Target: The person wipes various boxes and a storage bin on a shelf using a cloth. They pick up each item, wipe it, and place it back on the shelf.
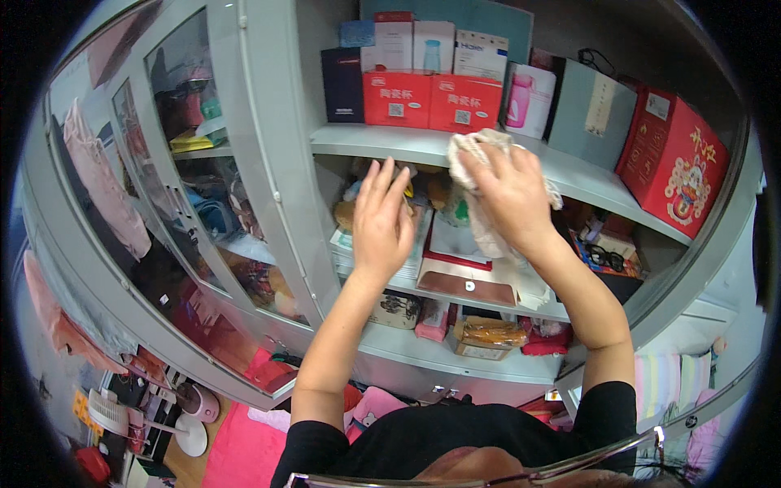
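My right hand (509, 192) presses a crumpled off-white cloth (482, 152) against the front edge of the upper grey shelf (390, 142). Part of the cloth hangs down below that edge. Just left of it, my left hand (383, 222) is raised with fingers extended and slightly apart, holding nothing. Its fingertips are near the same shelf edge; I cannot tell whether they touch it. On the shelf, directly behind the cloth, stand two red cardboard boxes (433, 100) bearing writing. A grey box (592, 113) and a large red gift box (677, 161) stand farther right.
The middle shelf holds papers, a brown leather-like case (467, 287) and eyeglasses (604, 258). Lower down is a cardboard box with a plastic-wrapped item (491, 332). A glazed cabinet door (201, 152) is at left. A white fan (110, 412) stands on the floor near a pink mat (244, 445).
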